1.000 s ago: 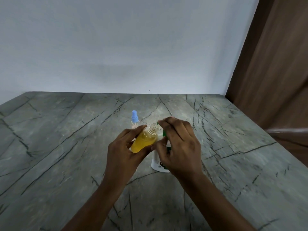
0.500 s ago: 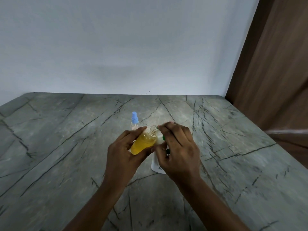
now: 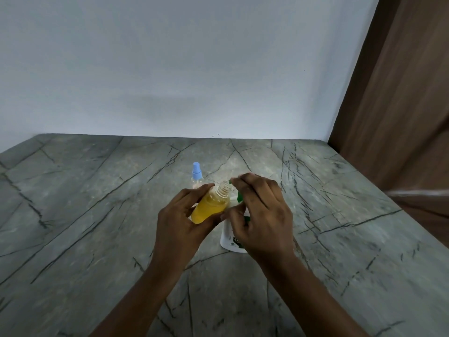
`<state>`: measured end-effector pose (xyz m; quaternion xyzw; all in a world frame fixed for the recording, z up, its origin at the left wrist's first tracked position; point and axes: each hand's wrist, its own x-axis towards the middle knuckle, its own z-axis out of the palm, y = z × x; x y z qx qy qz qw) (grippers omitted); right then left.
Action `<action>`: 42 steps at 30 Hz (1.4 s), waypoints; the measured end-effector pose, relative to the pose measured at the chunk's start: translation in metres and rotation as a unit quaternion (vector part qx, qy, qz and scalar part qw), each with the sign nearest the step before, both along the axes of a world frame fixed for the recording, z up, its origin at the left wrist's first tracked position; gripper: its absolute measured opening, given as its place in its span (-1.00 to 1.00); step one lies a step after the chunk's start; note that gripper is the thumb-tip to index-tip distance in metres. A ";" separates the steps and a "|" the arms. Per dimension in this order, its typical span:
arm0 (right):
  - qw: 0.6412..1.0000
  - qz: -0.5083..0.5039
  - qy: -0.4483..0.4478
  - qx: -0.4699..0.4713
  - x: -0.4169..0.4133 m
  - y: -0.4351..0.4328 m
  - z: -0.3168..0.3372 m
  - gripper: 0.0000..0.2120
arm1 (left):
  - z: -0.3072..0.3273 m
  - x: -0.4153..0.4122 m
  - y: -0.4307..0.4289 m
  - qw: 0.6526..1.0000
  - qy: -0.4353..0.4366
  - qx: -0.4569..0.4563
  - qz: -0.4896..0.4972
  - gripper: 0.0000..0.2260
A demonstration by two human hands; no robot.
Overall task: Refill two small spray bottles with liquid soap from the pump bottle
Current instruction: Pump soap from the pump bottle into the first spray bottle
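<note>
A left hand (image 3: 179,227) gripped an uncapped spray bottle (image 3: 211,205), yellow with soap, tilted above the counter (image 3: 97,203) with its neck beside the pump bottle (image 3: 229,239). The right hand (image 3: 262,215) curled over that bottle's green top. A blue-capped bottle (image 3: 196,172) stood just behind.

Counter (image 3: 85,215) open either side — 1 blue-capped bottle (image 3: 196,175) stands mid-counter.

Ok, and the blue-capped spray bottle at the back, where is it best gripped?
Likely round the clear body of the blue-capped spray bottle, just below its cap, coming from the person's left: it stands upright, and the left hand holding the open yellow-filled bottle crowds its near right side.
</note>
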<state>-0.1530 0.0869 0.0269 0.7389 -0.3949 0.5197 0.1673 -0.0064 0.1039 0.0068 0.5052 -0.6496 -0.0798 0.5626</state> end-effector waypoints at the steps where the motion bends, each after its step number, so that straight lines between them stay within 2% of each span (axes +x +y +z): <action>1: 1.000 -0.001 -0.001 0.000 0.000 0.000 -0.001 -0.67 | 0.000 0.000 0.000 1.000 -0.002 0.000 0.002 -0.48; 14: 1.000 -0.006 0.023 0.004 -0.004 0.000 0.002 -0.66 | 0.001 0.001 0.000 1.000 -0.015 -0.007 0.001 -0.49; 26: 1.000 0.000 0.000 0.002 0.000 -0.001 -0.002 -0.69 | -0.001 0.000 -0.001 1.000 -0.008 -0.006 -0.003 -0.48; 32: 1.000 -0.003 0.002 0.003 0.000 -0.001 -0.006 -0.69 | 0.000 0.000 0.000 1.000 -0.010 -0.005 0.007 -0.44; 42: 1.000 -0.006 0.017 0.022 -0.002 0.002 0.003 -0.66 | 0.000 0.000 0.000 1.000 -0.006 -0.007 0.000 -0.47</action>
